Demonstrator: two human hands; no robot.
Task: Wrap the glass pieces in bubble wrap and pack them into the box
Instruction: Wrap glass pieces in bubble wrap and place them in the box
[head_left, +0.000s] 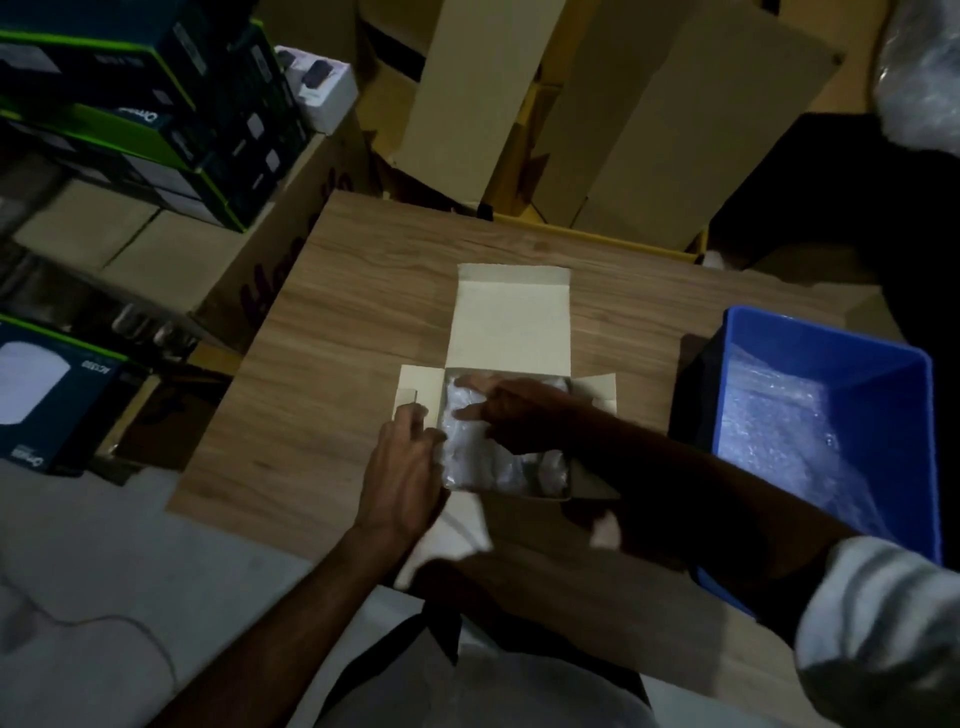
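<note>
Landmark: small cream cardboard box (511, 317), lid flap open away from the person, resting mid-way on the wood-grain surface (363, 291).
Contents: bubble-wrapped white bundles (467, 457) lying inside the box; glass not discernible through the wrap.
Right hand (511, 413): over the box, grip released, straight fingers pressing down on the bundles.
Left hand (402, 462): at the box's left wall and side flap; grip state cannot be told, fingertips blurred.
Right of the box: blue plastic bin (904, 415) holding loose bubble wrap (779, 421).
Beyond the box: tall tan cardboard cartons (649, 119).
Left of the box: stacked dark green-edged retail boxes (156, 114).
</note>
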